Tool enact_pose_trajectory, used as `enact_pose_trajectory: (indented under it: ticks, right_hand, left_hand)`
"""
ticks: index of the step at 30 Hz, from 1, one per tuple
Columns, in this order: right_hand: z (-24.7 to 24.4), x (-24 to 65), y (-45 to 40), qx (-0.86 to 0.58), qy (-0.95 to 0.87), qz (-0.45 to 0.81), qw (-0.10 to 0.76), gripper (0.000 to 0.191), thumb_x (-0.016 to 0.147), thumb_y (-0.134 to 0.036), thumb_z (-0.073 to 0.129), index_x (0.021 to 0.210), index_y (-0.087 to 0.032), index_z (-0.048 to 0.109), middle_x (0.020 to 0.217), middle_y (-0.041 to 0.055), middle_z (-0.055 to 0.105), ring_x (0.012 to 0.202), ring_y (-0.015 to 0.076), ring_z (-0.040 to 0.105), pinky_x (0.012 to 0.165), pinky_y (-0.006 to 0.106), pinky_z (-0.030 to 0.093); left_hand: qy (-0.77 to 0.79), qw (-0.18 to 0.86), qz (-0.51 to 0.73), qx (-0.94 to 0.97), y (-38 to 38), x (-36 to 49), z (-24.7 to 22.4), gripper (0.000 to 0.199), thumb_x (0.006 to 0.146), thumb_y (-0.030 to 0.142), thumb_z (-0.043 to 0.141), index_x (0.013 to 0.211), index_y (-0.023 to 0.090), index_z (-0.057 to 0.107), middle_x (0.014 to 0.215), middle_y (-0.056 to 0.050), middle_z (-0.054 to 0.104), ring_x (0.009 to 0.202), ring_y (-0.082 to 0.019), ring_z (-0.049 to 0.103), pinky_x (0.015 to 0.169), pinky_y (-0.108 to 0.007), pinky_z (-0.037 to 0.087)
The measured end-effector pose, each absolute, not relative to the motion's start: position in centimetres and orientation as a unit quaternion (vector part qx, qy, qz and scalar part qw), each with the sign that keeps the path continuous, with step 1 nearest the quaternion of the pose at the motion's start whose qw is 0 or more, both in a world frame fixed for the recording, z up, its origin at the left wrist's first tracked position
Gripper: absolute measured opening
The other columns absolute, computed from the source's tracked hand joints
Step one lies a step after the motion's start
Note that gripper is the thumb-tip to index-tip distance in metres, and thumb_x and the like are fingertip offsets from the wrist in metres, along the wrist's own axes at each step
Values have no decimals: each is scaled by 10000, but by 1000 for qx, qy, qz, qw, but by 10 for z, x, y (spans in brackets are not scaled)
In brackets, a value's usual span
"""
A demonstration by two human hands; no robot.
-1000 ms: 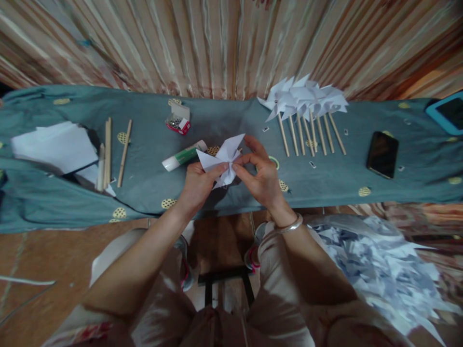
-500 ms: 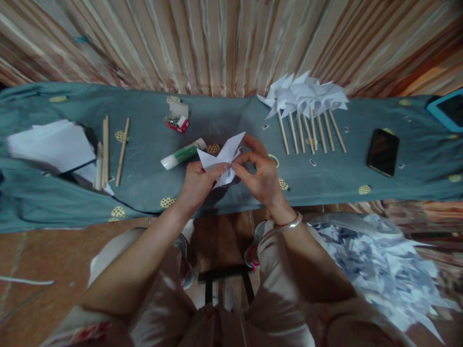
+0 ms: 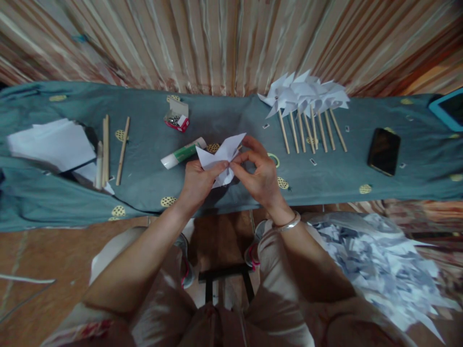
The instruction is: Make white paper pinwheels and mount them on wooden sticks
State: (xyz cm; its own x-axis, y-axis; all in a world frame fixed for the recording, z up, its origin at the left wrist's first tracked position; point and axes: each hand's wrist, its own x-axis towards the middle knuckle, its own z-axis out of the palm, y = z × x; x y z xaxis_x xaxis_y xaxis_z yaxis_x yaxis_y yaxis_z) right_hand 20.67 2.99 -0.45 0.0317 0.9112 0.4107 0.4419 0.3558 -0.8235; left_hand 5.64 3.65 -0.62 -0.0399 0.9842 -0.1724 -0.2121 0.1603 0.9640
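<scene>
A white folded paper pinwheel [image 3: 227,150] is held above the cloth-covered table, its pointed blades spread. My left hand [image 3: 198,183] grips it from the left, thumb pressed near the centre. My right hand [image 3: 259,172] pinches at the same centre from the right; a short bit of wooden stick shows behind the paper near its fingers. Just left of the pinwheel lies a green and white glue tube [image 3: 183,153]. Further back stands an open red and white box [image 3: 177,115] with small metal pieces inside.
Finished pinwheels [image 3: 306,94] on sticks lie at the back right, with a black phone [image 3: 384,151] and a blue-edged device [image 3: 448,110] beyond. Paper sheets [image 3: 50,144] and wooden sticks [image 3: 123,150] lie left. A bag of white paper pieces [image 3: 387,270] sits below right.
Both hands stay at the pinwheel's centre. The right fingertips and the paper have shifted very slightly left.
</scene>
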Motion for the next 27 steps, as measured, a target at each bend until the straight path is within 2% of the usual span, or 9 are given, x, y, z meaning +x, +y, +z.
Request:
enact_pose_trajectory:
  ticks: [3, 6, 10, 13, 18, 22, 27]
  right_hand:
    - [-2, 210, 30, -520, -638, 248, 512, 98, 772, -297, 743, 815, -234, 680, 1331, 77, 621, 1271, 258, 572, 1105, 457, 436]
    - [-5, 215, 34, -537, -584, 297, 531, 319, 729, -407, 797, 973, -252, 663, 1340, 68, 620, 1231, 256, 593, 1027, 445, 505]
    - [-17, 216, 42, -502, -509, 446, 539, 564, 652, -541, 833, 1083, -241, 626, 1150, 79, 709, 1077, 252, 672, 936, 420, 566]
    - [-22, 213, 45, -467, -480, 525, 524, 654, 597, -540, 867, 1114, -235, 606, 1015, 55, 740, 972, 244, 708, 896, 414, 588]
    - [-21, 210, 44, -477, -477, 524, 521, 659, 587, -467, 886, 1123, -225, 588, 851, 12, 740, 765, 202, 713, 781, 378, 600]
    - [-20, 209, 43, -486, -487, 508, 517, 593, 629, -446, 860, 1106, -225, 586, 814, 2, 733, 750, 195, 707, 750, 364, 592]
    - [-20, 206, 43, -484, -493, 502, 520, 535, 631, -428, 850, 1045, -224, 580, 857, 10, 738, 767, 188, 708, 721, 339, 592]
  left_hand:
    - [497, 588, 522, 368, 38, 55, -6, 149, 612, 286, 831, 685, 195, 739, 703, -7, 728, 622, -161, 643, 596, -283, 524]
    - [501, 595, 526, 344, 39, 55, -5, 115, 620, 253, 819, 674, 198, 733, 695, -8, 727, 614, -159, 640, 587, -281, 523]
    - [497, 601, 522, 345, 38, 55, -5, 114, 604, 241, 818, 682, 206, 742, 716, -5, 738, 632, -163, 649, 631, -293, 535]
    - [495, 602, 509, 365, 37, 55, -5, 123, 608, 273, 815, 686, 208, 746, 734, -11, 746, 650, -175, 651, 652, -310, 541]
    - [509, 576, 505, 393, 37, 55, -5, 108, 611, 285, 810, 658, 217, 741, 708, -8, 740, 640, -173, 635, 626, -302, 531]
    - [513, 567, 507, 398, 36, 55, -4, 102, 618, 285, 806, 655, 211, 747, 695, 1, 735, 620, -152, 617, 618, -277, 517]
    - [522, 550, 503, 414, 35, 55, -3, 119, 630, 302, 799, 661, 198, 752, 686, 1, 731, 622, -153, 618, 619, -271, 510]
